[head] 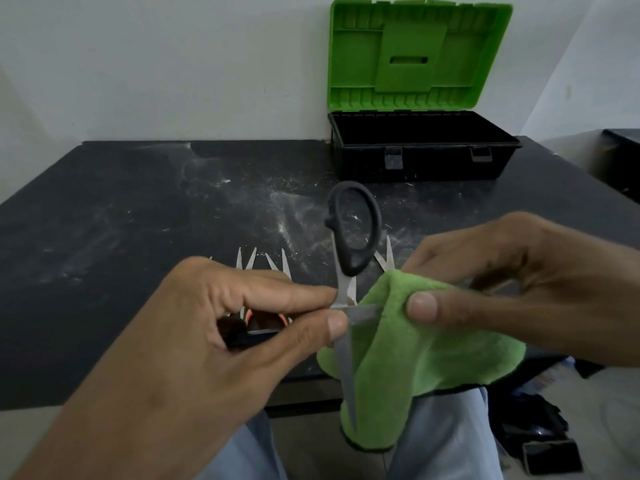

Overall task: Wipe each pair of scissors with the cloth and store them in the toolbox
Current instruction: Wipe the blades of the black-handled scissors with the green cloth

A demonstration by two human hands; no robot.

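My left grip (221, 327) pinches the black scissors (353, 265) near the middle, where the two blades cross. The scissors are wide open. One black ring (374, 220) sticks up above my left grip, and one blade points down below it. The other blade goes sideways into the green cloth (415, 351). My right grip (502, 282) pinches the cloth around that blade. The cloth hangs down under my right grip. The other scissors (249, 261) lie on the dusty tabletop (121, 220) just behind my grips; mostly their sharp tips show. The toolbox (422, 168) sits far behind my right grip, with its green lid (415, 57) standing up.
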